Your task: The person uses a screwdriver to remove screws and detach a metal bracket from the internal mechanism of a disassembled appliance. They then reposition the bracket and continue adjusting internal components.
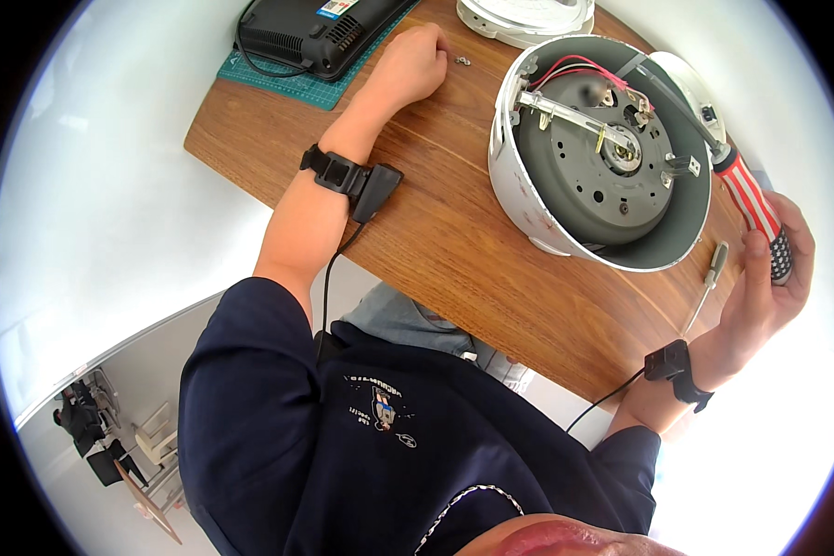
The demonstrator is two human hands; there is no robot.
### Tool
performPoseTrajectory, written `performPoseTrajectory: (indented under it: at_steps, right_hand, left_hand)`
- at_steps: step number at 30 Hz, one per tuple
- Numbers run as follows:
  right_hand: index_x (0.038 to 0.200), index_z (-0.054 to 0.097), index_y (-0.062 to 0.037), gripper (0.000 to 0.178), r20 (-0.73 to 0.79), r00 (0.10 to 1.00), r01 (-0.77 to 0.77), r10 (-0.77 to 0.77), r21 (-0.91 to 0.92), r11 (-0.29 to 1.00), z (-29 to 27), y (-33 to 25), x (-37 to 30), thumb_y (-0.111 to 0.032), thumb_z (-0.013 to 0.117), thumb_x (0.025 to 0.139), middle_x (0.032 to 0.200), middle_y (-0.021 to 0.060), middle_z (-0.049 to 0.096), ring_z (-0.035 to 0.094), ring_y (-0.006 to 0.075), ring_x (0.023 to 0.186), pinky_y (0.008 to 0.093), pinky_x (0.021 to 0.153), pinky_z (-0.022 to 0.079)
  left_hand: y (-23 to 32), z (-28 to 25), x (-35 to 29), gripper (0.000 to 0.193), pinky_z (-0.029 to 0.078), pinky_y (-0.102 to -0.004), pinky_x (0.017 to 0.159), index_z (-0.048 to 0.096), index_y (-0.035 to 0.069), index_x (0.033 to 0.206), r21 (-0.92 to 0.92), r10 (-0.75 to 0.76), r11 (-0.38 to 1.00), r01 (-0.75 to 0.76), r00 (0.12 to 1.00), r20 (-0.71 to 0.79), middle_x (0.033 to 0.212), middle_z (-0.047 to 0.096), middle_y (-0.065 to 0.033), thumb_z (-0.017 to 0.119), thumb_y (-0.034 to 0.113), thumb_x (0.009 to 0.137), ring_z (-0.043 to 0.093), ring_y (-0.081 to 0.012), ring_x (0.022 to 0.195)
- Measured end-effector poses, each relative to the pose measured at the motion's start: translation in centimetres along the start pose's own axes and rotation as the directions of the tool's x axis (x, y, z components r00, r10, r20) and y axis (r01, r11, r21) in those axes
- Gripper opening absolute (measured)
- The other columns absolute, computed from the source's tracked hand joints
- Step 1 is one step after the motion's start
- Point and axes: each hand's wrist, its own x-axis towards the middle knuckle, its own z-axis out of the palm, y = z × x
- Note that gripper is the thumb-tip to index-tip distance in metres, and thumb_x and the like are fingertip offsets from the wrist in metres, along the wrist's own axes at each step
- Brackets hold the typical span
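Navy shirt (491, 431), open housing (530, 202) between hands (413, 67), screwdriver (749, 196) in right hand (767, 289)

I see the rice cooker body (539, 211) right of centre on the table (454, 246), wiring (576, 58) inside it. Round cover (528, 37) behind it, second cover (690, 82) behind right. Screws (462, 61) between body and left hand (424, 67). Far left, electronic device (315, 32) on cutting mat (292, 86). Screwdriver (749, 195) in right hand (762, 273), shaft over body's right-rear rim; second screwdriver (715, 266) on table between body and that hand.
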Motion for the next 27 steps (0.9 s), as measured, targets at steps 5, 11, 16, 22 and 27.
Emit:
performPoseTrajectory:
  at_steps: [5,11,16,22,27]
  right_hand:
    - [0.128,0.064,0.0042,0.039,-0.049,0.999,-0.014,0.010,-0.079,0.997,0.4,-1.4,0.0,-0.002,0.072,0.091,0.119,0.0175,0.071,0.069,0.0202,0.107,0.0303,0.096,0.054]
    - [0.123,0.068,0.0010,0.040,-0.020,0.998,-0.062,0.062,0.017,0.998,2.3,-2.6,0.2,0.000,0.078,0.084,0.110,0.0101,0.073,0.069,0.0144,0.101,0.0263,0.092,0.054]
    - [0.121,0.067,0.0007,0.036,0.079,0.997,-0.018,0.025,-0.081,0.997,3.2,-2.8,-0.1,0.004,0.076,0.086,0.111,0.0082,0.071,0.067,0.0143,0.102,0.0271,0.093,0.052]
    - [0.109,0.071,0.0012,0.036,0.134,0.975,0.197,-0.177,-0.156,0.968,4.5,-2.5,0.4,0.007,0.080,0.075,0.106,0.0102,0.070,0.067,0.0182,0.096,0.0295,0.086,0.053]
    - [0.109,0.071,-0.0007,0.035,0.142,0.986,0.112,-0.091,-0.150,0.982,5.4,-2.0,0.3,0.005,0.081,0.076,0.105,0.0092,0.071,0.067,0.0187,0.095,0.0292,0.085,0.053]
  left_hand:
    - [0.9,-0.5,0.7,0.020,0.054,-0.0399,0.087,0.064,0.001,0.114,-0.199,-0.103,0.977,0.074,0.985,-0.141,0.107,0.071,-0.0166,0.060,0.010,0.096,0.070,-0.0292,0.098]
    - [4.5,-2.1,-0.1,0.029,0.053,-0.0411,0.093,0.059,0.000,0.126,-0.704,0.021,0.667,-0.243,0.951,-0.308,0.121,0.068,-0.0134,0.054,0.018,0.103,0.067,-0.0257,0.107]
    - [10.2,-1.7,-2.4,0.071,0.038,-0.0412,0.117,0.038,-0.003,0.152,-0.965,0.133,0.258,-0.050,0.991,-0.015,0.147,0.052,-0.0166,0.040,0.053,0.108,0.050,-0.0265,0.137]
    - [13.1,-2.9,-4.4,0.092,0.038,-0.0408,0.118,0.027,-0.004,0.159,-0.957,0.158,0.197,0.212,0.957,0.244,0.158,0.042,-0.0203,0.034,0.069,0.104,0.045,-0.0274,0.144]
    - [12.7,-2.1,-4.7,0.091,0.042,-0.0434,0.115,0.030,-0.001,0.157,-0.957,0.132,0.282,0.066,0.985,0.107,0.153,0.047,-0.0194,0.027,0.072,0.103,0.048,-0.0279,0.141]
